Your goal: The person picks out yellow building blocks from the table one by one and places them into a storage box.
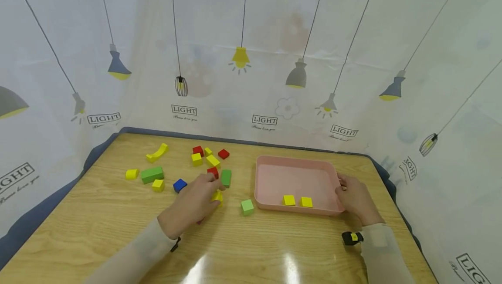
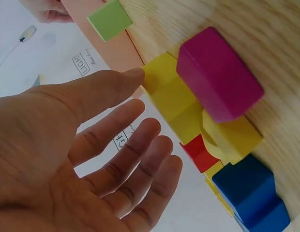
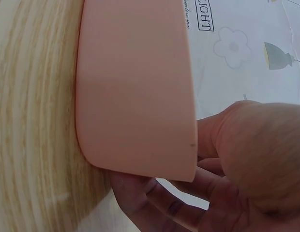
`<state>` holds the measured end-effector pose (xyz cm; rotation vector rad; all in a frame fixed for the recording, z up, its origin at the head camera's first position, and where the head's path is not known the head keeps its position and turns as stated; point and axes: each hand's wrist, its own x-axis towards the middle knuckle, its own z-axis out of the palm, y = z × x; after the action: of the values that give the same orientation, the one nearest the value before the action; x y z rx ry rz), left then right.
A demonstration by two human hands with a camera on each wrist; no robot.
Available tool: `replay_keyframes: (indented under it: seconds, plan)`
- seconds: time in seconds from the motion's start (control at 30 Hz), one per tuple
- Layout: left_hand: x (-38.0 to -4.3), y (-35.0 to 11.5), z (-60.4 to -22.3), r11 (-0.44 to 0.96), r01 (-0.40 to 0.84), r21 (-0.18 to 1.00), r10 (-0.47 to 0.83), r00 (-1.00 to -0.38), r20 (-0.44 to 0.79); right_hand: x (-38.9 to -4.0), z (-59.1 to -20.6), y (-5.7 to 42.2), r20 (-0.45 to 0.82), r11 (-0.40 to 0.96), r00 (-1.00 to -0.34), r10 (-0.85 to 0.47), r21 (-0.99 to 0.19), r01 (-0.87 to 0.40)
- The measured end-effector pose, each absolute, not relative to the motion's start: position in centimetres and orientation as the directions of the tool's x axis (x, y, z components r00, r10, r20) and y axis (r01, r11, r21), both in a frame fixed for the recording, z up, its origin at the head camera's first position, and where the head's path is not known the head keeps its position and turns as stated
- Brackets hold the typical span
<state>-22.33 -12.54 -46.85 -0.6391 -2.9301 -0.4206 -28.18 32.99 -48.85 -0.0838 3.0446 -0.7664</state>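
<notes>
My left hand (image 1: 196,201) hovers among the loose blocks, its fingers spread and slightly bent. In the left wrist view the thumb tip lies right at the edge of a yellow block (image 2: 174,99), while the other fingertips stay apart from it. Beside that block are a magenta block (image 2: 220,72), a curved yellow block (image 2: 239,137), a red block (image 2: 200,153) and a blue block (image 2: 247,193). On the other side, my right hand (image 1: 357,199) grips the right end of a pink tray (image 1: 296,177), thumb at the rim. Two yellow cubes (image 1: 289,200) sit along the tray's near side.
A light green cube (image 1: 247,207) stands between the left hand and the tray. Green blocks (image 1: 152,174), a yellow arch (image 1: 157,153), a yellow cylinder (image 1: 132,174) and several red and yellow pieces (image 1: 213,161) lie across the wooden table (image 1: 251,249). Printed curtains surround it.
</notes>
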Motion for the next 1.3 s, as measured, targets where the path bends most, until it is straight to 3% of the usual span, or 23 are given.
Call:
replay_keyframes:
  seconds: [0.7, 1.3]
  plan:
    - [-22.7, -11.9, -46.7, 0.879, 0.388, 0.279, 0.387, -0.920, 0.060, -28.2, -48.9, 33.0, 0.026, 0.881, -0.998, -0.056, -0.470, -0.062]
    - [-23.1, -11.5, -47.1, 0.855, 0.400, 0.330, 0.411, -0.911, 0.040, -28.4, -48.8, 33.0, -0.002, 0.882, -0.999, -0.032, -0.471, -0.027]
